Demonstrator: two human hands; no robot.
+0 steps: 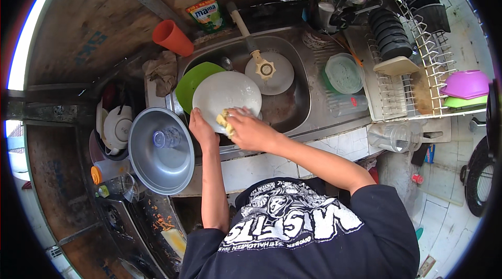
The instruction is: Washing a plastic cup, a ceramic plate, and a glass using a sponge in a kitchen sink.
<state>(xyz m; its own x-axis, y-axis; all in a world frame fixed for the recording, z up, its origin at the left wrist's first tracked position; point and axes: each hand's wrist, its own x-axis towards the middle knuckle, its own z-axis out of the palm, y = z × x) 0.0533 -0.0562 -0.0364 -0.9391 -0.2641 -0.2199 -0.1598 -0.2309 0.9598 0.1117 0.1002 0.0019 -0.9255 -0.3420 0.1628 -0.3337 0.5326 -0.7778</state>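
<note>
A white plate (226,90) with suds on it is tilted over the near left part of the metal sink (285,117). My left hand (203,130) grips its near left rim. In my right hand (253,131) is a yellow sponge (226,123), pressed to the plate's near face. Behind the plate, partly covered by it, a green plate (194,83) leans at the sink's left side. Another round white dish (282,74) lies in the sink, under the cream tap (264,67).
A grey basin (149,166) holding a clear cup (166,138) stands left of the sink. A red cup (173,39) and a soap pouch (205,16) are behind. Rightward are a green-and-white container (343,73) and a wire dish rack (426,64) with black bowls (393,38).
</note>
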